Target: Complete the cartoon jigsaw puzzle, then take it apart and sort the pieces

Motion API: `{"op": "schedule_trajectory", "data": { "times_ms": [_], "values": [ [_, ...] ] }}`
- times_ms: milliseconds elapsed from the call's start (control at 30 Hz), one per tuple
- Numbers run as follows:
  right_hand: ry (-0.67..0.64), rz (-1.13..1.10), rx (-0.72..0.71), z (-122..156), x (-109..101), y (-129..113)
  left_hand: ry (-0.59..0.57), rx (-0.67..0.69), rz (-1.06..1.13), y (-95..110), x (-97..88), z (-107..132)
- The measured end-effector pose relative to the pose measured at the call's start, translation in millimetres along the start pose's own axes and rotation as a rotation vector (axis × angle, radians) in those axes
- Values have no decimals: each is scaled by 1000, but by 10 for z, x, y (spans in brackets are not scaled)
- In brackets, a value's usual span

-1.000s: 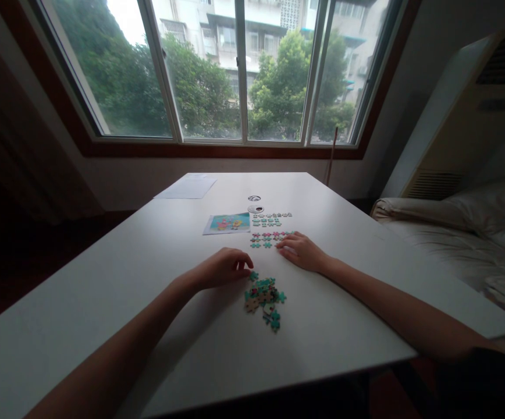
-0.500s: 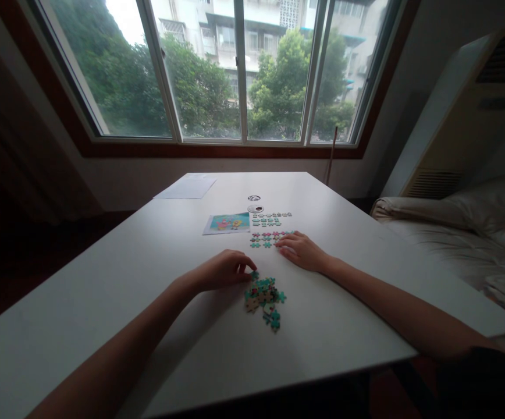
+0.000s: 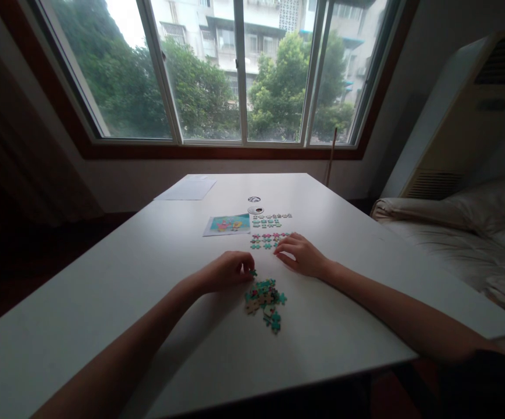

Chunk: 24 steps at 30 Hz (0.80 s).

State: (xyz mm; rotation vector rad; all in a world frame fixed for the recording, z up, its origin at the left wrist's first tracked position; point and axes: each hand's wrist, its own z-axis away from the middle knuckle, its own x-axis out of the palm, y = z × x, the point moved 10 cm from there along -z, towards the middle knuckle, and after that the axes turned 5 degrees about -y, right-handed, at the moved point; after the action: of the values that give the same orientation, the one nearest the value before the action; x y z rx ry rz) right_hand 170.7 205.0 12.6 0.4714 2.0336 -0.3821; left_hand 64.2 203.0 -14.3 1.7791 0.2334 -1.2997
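My left hand [image 3: 230, 270] pinches a small green jigsaw puzzle piece [image 3: 253, 272] between thumb and fingertips, just above the heap. That heap of loose puzzle pieces [image 3: 263, 297], mostly green with some tan, lies on the white table [image 3: 344, 326]. My right hand [image 3: 299, 255] rests beside the near rows of puzzle pieces [image 3: 267, 239], its fingers loosely bent and apart, and nothing shows in them. It hides the right end of those rows. Farther back sit more rows of puzzle pieces [image 3: 266, 223].
Left of the rows lies a colourful cartoon picture sheet [image 3: 228, 224]. Two round items [image 3: 255, 210] sit behind the rows. White paper [image 3: 185, 189] lies at the far left of the table. A sofa [image 3: 444, 233] stands at the right, a window beyond the table.
My left hand has drawn the green puzzle piece slightly away from the heap, its fingers curled more. My right hand has shifted a little left and toward me, off the row's piece.
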Motion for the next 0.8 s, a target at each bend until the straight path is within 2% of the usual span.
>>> {"op": "schedule_trajectory", "data": {
  "times_ms": [167,267,367,533,800],
  "values": [
    [25,-6,-29,-14,-26,-113,182,-50,369,-93,-80,-60],
    [61,7,-23,-17,-49,-169,252,-89,654,-125,-25,-92],
    [101,18,-13,-20,-89,-232,300,-182,833,-185,56,-74],
    [134,37,-2,-23,-149,-304,363,-303,963,-267,119,-9],
    [180,88,-16,-5,-208,-321,334,-314,1015,-198,176,-22]
  ]
}}
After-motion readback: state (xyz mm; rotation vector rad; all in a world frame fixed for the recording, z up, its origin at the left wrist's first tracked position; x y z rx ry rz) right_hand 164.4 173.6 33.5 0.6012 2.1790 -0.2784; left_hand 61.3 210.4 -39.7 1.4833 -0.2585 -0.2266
